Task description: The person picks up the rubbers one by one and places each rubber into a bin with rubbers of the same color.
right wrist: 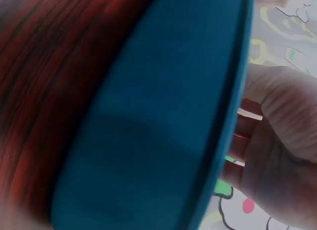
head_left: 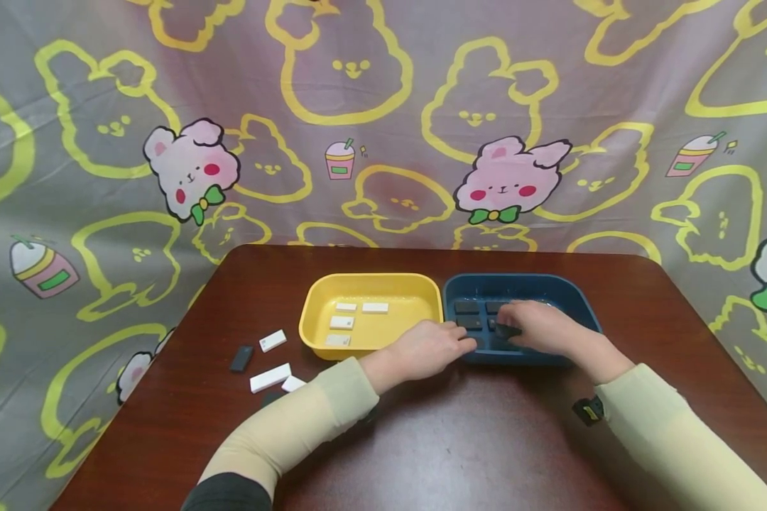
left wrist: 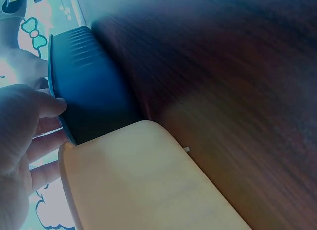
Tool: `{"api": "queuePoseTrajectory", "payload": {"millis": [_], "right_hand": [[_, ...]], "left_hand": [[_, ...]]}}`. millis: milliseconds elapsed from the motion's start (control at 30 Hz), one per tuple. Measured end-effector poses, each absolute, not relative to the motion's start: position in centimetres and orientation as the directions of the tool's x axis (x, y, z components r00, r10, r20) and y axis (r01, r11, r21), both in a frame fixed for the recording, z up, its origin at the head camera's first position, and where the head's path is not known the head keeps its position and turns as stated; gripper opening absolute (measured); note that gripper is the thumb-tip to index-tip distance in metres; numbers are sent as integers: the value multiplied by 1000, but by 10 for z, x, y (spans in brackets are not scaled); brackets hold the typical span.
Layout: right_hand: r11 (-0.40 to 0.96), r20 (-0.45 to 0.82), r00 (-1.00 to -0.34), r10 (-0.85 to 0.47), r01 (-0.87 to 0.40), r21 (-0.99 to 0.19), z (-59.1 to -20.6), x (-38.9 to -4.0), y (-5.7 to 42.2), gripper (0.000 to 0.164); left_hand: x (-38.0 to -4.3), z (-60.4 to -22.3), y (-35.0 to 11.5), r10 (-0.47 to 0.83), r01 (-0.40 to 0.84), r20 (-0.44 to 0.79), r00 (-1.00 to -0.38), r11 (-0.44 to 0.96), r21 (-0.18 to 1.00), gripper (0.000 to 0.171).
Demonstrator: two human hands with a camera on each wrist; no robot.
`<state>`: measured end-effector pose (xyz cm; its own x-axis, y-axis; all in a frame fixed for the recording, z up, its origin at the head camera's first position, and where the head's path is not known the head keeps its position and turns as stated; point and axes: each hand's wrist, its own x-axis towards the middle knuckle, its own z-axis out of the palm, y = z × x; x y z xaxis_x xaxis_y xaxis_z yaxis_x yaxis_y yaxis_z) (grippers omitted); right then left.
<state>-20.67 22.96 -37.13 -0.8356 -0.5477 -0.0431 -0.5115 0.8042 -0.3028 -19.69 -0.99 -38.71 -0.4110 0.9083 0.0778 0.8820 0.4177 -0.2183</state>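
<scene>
My right hand (head_left: 537,326) reaches down into the blue bin (head_left: 518,358) and pinches a dark block (head_left: 508,331), which sits tilted under the fingertips. Several other dark blocks (head_left: 466,308) lie in rows on the left side of that bin. At its front left corner my left hand (head_left: 431,348) grips the rim; the left wrist view has the thumb (left wrist: 52,106) outside the wall and the fingers over the inner side. In the right wrist view the blue wall (right wrist: 148,111) hides the right fingertips.
A yellow bin (head_left: 371,277) stands against the blue one on its left, with several white blocks (head_left: 375,308) inside. Loose white blocks (head_left: 270,377) and a dark block (head_left: 241,359) lie on the brown table (head_left: 447,440) to the left. A patterned cloth (head_left: 383,142) hangs behind.
</scene>
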Motion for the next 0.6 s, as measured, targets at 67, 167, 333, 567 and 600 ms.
{"api": "queuePoseTrajectory", "payload": {"millis": [67, 167, 333, 567, 600], "right_hand": [[806, -72, -835, -546, -501, -316, -375, -211, 227, 25], [808, -121, -831, -542, -477, -345, -380, -216, 223, 23], [826, -201, -824, -529, -446, -345, -388, -221, 221, 20], [834, -215, -821, -529, -455, -312, -390, -224, 219, 24], [836, -215, -823, -526, -453, -310, -390, -224, 219, 24]], "left_hand": [[-197, -387, -10, 910, 882, 83, -407, 415, -223, 23], [-196, -387, -10, 909, 882, 82, -408, 416, -221, 24], [-196, -387, -9, 908, 885, 64, -414, 418, -206, 27], [-197, -387, -9, 906, 884, 61, -419, 422, -200, 28], [-197, -387, -9, 906, 884, 62, -419, 422, -201, 28]]}}
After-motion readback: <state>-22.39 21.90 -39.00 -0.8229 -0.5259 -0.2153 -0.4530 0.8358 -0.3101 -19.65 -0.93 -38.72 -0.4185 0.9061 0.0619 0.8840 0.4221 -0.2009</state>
